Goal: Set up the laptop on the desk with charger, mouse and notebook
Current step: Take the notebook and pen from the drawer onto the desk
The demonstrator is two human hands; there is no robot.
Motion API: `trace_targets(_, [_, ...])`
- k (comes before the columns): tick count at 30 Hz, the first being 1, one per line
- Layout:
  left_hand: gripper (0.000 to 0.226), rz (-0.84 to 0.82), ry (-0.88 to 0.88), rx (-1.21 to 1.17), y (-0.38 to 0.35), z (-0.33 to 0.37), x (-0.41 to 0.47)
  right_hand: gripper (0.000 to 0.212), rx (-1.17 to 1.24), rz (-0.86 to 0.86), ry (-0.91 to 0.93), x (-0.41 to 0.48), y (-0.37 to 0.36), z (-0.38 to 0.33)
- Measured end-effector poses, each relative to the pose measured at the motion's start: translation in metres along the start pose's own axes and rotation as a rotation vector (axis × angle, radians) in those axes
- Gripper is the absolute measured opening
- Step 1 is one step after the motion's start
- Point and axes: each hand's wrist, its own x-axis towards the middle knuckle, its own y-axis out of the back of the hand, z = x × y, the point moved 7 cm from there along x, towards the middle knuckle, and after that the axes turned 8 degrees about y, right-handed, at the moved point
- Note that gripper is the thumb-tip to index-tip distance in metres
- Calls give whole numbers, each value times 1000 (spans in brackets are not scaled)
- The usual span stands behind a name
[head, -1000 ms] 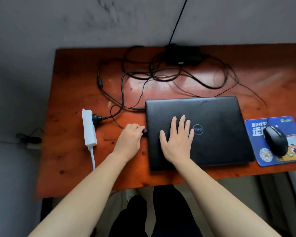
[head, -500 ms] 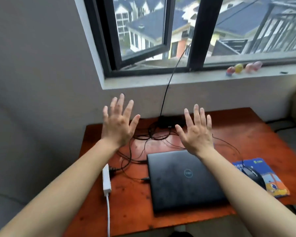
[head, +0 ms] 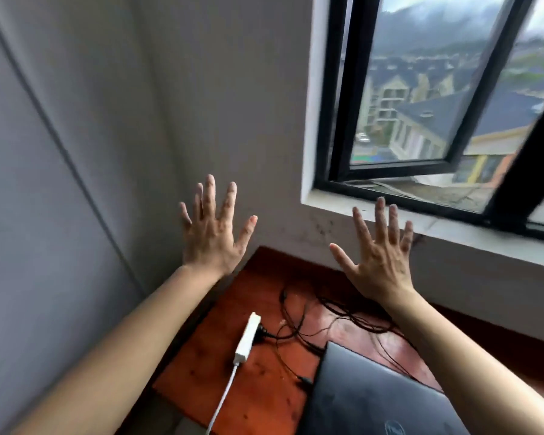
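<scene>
Head cam: both hands are up off the desk (head: pixel 258 384) now. A second ago the left hand (head: pixel 212 243) was at the plug by the laptop's side and the right hand (head: pixel 379 265) lay flat on the lid; now both float mid-frame, fingers spread wide, holding nothing. The view has swung up toward the window (head: pixel 421 98), upper right. The laptop (head: pixel 368 400) sits closed at lower right, charger cable (head: pixel 336 324) tangled behind it and plugged into the white power strip (head: pixel 248 339). Mouse and notebook aren't in view. Looks to me like the charger step's finished.
</scene>
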Motion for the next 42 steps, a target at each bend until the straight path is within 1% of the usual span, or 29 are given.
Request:
trace_targets(2, [75, 13, 124, 73, 23, -24, -15, 96, 92, 19, 100, 18, -8, -28])
trace_targets(4, [75, 21, 222, 174, 45, -46, -46, 103, 219, 11, 162, 29, -18, -64])
trace_targets(7, [72, -30, 327, 313, 79, -80, -107, 104, 378, -30, 240, 28, -31, -131])
trace_targets(9, [72, -62, 409, 432, 114, -110, -153, 100, 476, -68, 345, 17, -30, -192])
trace_targets(10, [72, -73, 487, 487, 139, -130, -183, 99, 531, -91, 430, 5, -27, -232])
trace_targets(11, [72, -90, 535, 518, 154, -142, -199, 97, 562, -102, 477, -3, -23, -255])
trace_targets(13, [71, -56, 714, 613, 214, -175, -260, 96, 663, -139, 637, -35, -5, -332])
trace_targets(15, [72, -31, 847, 685, 264, -195, -314, 96, 716, -184, 762, -71, 14, -395])
trace_targets(19, [70, 45, 1006, 773, 352, -218, -416, 96, 760, -242, 1000, -150, 60, -503])
trace_targets(23, [70, 128, 1191, 829, 433, -248, -520, 94, 846, -209, 1227, -240, 122, -606])
trace_targets(26, [71, 168, 1253, 844, 482, -266, -585, 93, 905, -186, 1320, -300, 161, -675])
trace_targets(30, [71, 209, 1346, 938, 571, -293, -694, 92, 960, -166, 1490, -414, 226, -782])
trace_targets(33, [71, 219, 1439, 999, 622, -301, -762, 91, 994, -166, 1558, -488, 261, -834])
trace_targets(37, [72, 230, 1551, 1047, 672, -307, -844, 91, 1004, -191, 1677, -574, 295, -894])
trace_targets(42, [70, 253, 1726, 1050, 709, -325, -942, 92, 1027, -235, 1837, -681, 332, -969])
